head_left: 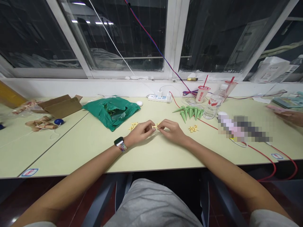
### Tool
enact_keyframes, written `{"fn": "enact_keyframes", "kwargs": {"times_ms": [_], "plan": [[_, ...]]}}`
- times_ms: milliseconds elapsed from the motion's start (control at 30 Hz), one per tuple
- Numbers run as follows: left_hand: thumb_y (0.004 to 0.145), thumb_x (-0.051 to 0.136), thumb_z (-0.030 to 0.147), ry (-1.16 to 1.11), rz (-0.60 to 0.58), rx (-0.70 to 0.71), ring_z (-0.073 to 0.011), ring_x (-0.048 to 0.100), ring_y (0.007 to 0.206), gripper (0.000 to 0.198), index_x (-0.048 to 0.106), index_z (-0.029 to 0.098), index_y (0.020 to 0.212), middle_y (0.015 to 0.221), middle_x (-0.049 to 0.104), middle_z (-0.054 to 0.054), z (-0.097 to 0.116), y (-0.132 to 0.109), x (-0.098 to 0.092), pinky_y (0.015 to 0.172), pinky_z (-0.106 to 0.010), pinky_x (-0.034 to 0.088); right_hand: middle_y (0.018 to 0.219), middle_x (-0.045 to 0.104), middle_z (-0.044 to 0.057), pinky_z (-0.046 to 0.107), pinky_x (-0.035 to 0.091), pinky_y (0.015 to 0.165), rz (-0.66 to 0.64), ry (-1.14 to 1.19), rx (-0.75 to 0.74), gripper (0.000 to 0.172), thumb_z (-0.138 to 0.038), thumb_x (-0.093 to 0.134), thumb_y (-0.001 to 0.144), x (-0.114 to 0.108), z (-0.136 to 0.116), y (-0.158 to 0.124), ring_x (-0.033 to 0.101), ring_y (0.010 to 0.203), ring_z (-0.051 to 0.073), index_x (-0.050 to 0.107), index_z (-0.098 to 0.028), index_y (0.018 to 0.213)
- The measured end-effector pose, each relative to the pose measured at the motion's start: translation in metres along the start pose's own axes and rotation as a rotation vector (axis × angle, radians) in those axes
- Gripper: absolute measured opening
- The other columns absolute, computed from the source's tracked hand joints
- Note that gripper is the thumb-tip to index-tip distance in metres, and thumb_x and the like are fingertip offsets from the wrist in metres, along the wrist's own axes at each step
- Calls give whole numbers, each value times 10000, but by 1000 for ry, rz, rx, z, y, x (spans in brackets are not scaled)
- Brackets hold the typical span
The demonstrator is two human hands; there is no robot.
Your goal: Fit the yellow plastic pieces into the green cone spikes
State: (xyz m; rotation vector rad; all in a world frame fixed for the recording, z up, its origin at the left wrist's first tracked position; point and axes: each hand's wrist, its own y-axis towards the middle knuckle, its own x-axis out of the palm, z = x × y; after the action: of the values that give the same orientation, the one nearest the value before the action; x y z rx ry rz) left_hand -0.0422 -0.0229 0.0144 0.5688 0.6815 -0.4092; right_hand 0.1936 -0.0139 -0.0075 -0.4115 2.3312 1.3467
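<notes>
My left hand (141, 130) and my right hand (173, 130) meet over the middle of the table, fingertips pinched on the two ends of one small yellow piece (155, 127). It looks thin and short; its exact kind is too small to tell. Beside my left hand lies a pile of similar yellow pieces (133, 126), partly hidden by the fingers. Another small heap of yellow pieces (193, 128) lies to the right of my right hand. Several green cones (190, 113) with narrow tips lie behind that heap. A bit of yellow also shows behind my fingertips.
A green plastic bag (111, 110) lies open at the back left, near a cardboard box (62, 107) and wooden pieces (40, 124). A power strip (159, 98), lidded cup (202, 94) and water bottle (214, 104) stand behind. A red cable (258, 151) crosses the right side. Another person's hand (292, 117) shows at far right.
</notes>
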Motion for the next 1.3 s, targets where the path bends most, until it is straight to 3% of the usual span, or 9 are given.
{"fn": "enact_keyframes", "kwargs": {"times_ms": [267,467,700,867,967,1167,1300], "plan": [[1108,388,394,121,-14,57,-174,591,753,421,630,190,830,817,655,-31,1,1,-4,746,-320,417,936,700,43,330,555,763,-55,21,28,83,-222,617,1019,0,1,-1,671,806,171,698,-228,1004],[1036,562,442,71,22,19,-152,518,636,243,620,212,1089,720,578,34,0,-2,-4,611,-284,376,933,709,44,322,555,755,-43,7,54,81,-264,629,1022,1,4,-2,676,804,173,700,-227,1011],[1100,389,397,158,11,30,-169,583,742,401,627,192,852,827,665,-29,5,1,-7,743,-314,411,936,709,44,325,559,760,-34,13,53,71,-249,636,1014,-1,3,-1,673,804,171,701,-221,1016],[1052,512,465,107,14,8,-150,502,633,288,628,204,1009,713,577,25,2,-2,-6,624,-280,354,919,710,46,326,560,747,-35,5,58,90,-275,633,1019,-1,3,-1,673,797,174,704,-223,1008],[1056,503,442,113,25,12,-146,508,645,283,625,200,977,739,597,18,1,-1,-5,638,-280,359,914,706,42,320,550,741,-32,4,63,79,-264,634,1015,-1,3,-1,669,795,171,702,-224,1008],[1077,450,388,152,120,5,-163,544,700,305,614,196,906,774,619,-3,-1,2,-10,690,-299,389,889,699,31,313,549,746,17,-25,80,55,-214,636,978,-6,0,1,661,773,164,688,-218,997],[1047,517,400,159,213,15,-170,564,737,257,628,192,944,825,627,-22,-11,0,-24,676,-293,412,835,683,23,301,531,714,21,-87,156,35,-210,655,920,-23,6,5,640,733,159,680,-207,944]]}}
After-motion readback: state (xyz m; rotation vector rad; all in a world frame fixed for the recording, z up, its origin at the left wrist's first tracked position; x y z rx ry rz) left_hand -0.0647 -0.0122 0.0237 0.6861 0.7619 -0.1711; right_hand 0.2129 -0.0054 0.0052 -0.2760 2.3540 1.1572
